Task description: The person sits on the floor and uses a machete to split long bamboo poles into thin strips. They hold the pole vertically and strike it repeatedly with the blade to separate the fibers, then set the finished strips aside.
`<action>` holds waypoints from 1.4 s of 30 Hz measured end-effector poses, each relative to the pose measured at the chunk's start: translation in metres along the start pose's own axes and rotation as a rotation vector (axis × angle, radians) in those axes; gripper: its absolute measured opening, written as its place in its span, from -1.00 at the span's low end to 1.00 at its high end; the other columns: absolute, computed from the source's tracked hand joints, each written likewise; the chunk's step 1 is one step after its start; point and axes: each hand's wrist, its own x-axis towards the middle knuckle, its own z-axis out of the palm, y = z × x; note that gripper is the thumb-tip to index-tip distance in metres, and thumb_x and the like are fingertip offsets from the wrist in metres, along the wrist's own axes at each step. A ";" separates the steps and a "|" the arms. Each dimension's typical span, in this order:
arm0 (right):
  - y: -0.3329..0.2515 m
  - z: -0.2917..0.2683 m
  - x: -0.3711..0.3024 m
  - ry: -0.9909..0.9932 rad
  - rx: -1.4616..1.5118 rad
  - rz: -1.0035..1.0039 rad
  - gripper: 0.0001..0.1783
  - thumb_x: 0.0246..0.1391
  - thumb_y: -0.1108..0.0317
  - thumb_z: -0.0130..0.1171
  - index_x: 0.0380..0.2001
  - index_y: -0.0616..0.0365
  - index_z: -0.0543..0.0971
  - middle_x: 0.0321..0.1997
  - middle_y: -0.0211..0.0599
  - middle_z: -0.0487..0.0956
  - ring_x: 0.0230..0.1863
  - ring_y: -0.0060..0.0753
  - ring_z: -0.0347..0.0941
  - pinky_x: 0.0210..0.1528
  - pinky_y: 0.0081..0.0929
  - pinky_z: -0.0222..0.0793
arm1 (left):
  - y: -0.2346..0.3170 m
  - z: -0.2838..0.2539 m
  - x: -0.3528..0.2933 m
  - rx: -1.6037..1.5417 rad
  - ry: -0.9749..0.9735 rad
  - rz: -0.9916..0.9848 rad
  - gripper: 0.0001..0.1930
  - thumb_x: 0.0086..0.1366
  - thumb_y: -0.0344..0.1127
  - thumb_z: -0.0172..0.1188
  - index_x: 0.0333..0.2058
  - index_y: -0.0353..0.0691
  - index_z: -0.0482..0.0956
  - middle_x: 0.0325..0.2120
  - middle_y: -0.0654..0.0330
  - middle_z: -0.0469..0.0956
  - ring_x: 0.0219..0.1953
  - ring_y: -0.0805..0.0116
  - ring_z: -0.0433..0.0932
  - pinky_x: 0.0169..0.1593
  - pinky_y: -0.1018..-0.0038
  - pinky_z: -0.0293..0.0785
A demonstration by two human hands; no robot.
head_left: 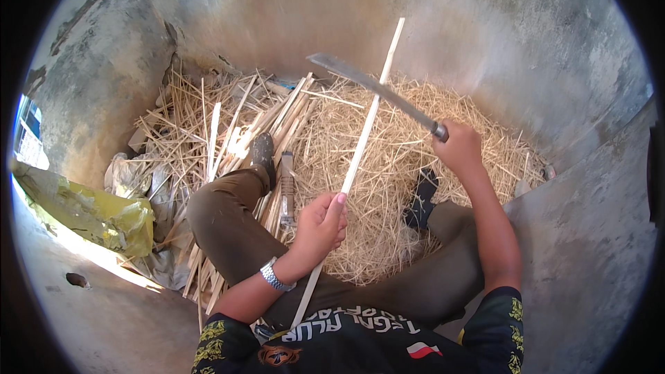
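My left hand (pixel 323 225), with a metal watch on its wrist, is closed round a long pale wooden strip (pixel 364 135). The strip slants from my lap up toward the far wall. A machete (pixel 381 90) is in my right hand (pixel 458 147), gripped by its handle, which the fingers mostly hide. Its long grey blade points to the upper left and crosses the strip's upper part in the view; whether the two touch I cannot tell. Beside my left leg lies a brown sheath-like object (pixel 287 187).
Thin shavings (pixel 367 235) cover the floor between my legs. Split wooden strips (pixel 280 121) are piled at the left, with a yellow plastic sack (pixel 90 215) farther left. Concrete walls (pixel 312 14) rise close around me. My feet rest on either side of the shavings.
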 end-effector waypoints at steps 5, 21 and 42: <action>-0.008 -0.020 -0.001 0.085 -0.027 -0.449 -0.86 -0.09 0.34 0.30 -0.58 0.05 0.53 -0.69 -0.24 0.49 -0.66 -0.25 0.45 -0.46 -0.22 0.41 | -0.002 0.001 -0.002 0.008 0.018 -0.004 -0.69 0.57 -0.11 0.03 -0.31 -0.20 0.40 -0.66 0.40 0.28 -0.73 0.66 0.18 -0.67 0.63 0.09; 0.021 -0.009 -0.005 -0.052 -0.009 -0.269 -0.90 -0.03 0.29 0.27 -0.50 0.04 0.59 -0.67 -0.30 0.54 -0.64 -0.22 0.50 -0.49 -0.25 0.42 | -0.010 0.001 0.001 0.315 -0.035 0.176 -0.85 0.55 -0.30 0.03 -0.21 -0.25 0.40 -0.55 0.32 0.46 -0.66 0.62 0.40 -0.66 0.62 0.29; 0.012 0.004 -0.005 0.014 0.000 -0.057 -0.89 -0.11 0.31 0.32 -0.51 0.03 0.59 -0.69 -0.32 0.51 -0.67 -0.28 0.47 -0.47 -0.27 0.44 | -0.018 -0.008 0.007 0.595 0.122 0.436 -0.86 0.50 -0.35 0.11 -0.26 -0.26 0.41 -0.64 0.35 0.41 -0.63 0.68 0.29 -0.56 0.59 0.18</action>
